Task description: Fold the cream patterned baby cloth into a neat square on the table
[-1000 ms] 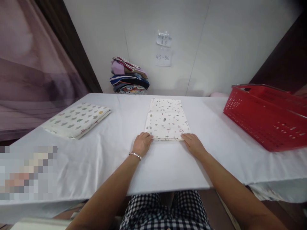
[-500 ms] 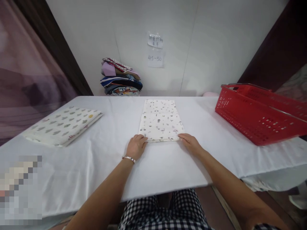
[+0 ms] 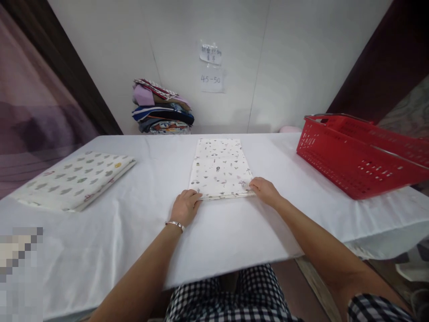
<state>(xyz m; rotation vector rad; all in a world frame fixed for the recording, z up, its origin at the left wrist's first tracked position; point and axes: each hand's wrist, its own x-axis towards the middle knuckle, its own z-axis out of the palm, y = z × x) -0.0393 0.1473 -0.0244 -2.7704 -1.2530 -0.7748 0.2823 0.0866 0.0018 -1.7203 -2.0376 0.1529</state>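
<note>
Table: white sheet over it; landmark for all below.
Basket: red, table's far right.
Spare cloth: folded, table's left, well apart from hands.
Cloth: folded long, table centre; near edge toward person.
Left hand: fingers curled onto cloth's near-left corner; pinch vs. press can't be told.
Right hand: laid on near-right corner, fingers bent; grip can't be told.
Step, judged: near edge to be squared; corners best kept level, pulled evenly, wrinkles pressed out.
</note>
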